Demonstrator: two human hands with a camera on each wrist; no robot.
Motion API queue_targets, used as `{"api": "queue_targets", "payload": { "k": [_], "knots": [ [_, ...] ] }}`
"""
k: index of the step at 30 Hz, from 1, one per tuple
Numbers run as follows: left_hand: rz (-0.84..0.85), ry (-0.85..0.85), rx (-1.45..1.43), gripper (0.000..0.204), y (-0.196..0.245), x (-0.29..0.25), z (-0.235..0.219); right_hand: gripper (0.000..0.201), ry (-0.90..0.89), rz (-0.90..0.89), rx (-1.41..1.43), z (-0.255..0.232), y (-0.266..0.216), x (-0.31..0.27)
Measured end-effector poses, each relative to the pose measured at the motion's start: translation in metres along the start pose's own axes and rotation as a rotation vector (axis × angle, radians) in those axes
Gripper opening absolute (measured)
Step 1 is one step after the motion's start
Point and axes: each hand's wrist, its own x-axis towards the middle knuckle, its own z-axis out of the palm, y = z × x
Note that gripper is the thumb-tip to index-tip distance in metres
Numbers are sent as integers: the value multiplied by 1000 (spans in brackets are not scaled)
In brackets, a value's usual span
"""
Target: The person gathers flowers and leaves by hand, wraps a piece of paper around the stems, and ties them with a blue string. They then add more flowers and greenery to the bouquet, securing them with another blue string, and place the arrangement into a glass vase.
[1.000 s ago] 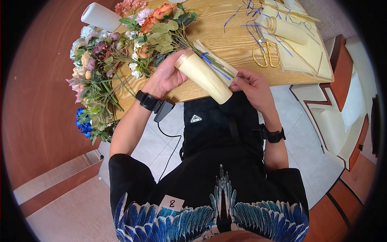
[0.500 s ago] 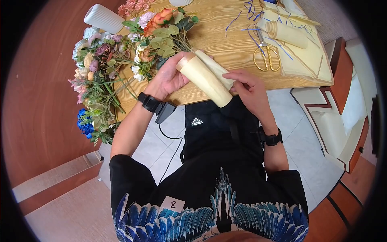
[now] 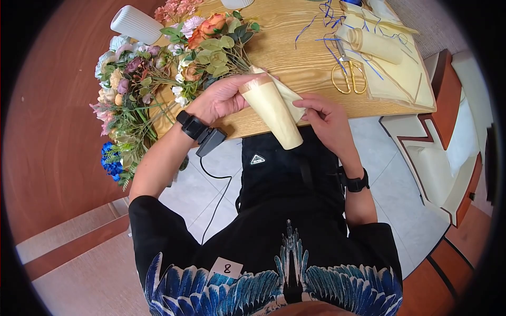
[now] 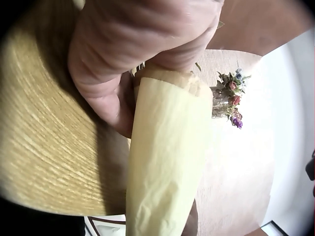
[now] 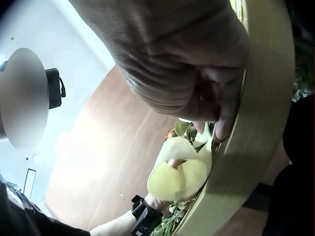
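A roll of pale yellow wrapping paper [image 3: 271,113] slants over the table's front edge, its loose flap [image 3: 290,100] reaching to the right. My left hand [image 3: 226,97] grips the upper end of the roll; in the left wrist view its thumb and fingers bend round the brownish rim of the paper [image 4: 167,147]. With thumb and fingertips, my right hand [image 3: 328,117] pinches the flap's edge. Orange roses [image 3: 211,23] and green leaves spread above the paper, and their stems run down behind it. The right wrist view looks into the roll's open end [image 5: 178,179].
Mixed artificial flowers [image 3: 124,89] cover the table's left side, by a white ribbed vase [image 3: 136,25]. Gold-handled scissors [image 3: 349,78], blue ribbon pieces [image 3: 332,47], another paper roll [image 3: 375,46] and yellow sheets [image 3: 403,84] lie on the right.
The paper flap now covers the stems and blue ribbon that showed a second ago. The roll has turned steeper, its lower end dropping slightly. My right hand has shifted up along the flap.
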Motion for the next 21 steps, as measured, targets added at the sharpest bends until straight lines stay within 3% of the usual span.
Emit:
{"api": "queue_targets", "payload": {
  "k": [5,8,14,16,21],
  "knots": [
    [52,-23,-51,29,-5,8,-17,17,-30,108,94,-1,-4,1],
    [63,-14,-80,29,-5,10,-19,13,-19,178,-77,5,-14,14],
    [71,-48,-97,30,-3,3,-14,19,113,-24,-221,21,-18,37],
    [73,-49,-95,31,-4,5,-13,23,-58,61,-303,20,-18,43],
    [78,-42,44,34,-7,4,-12,25,-90,25,-330,18,-8,46]
  ]
}}
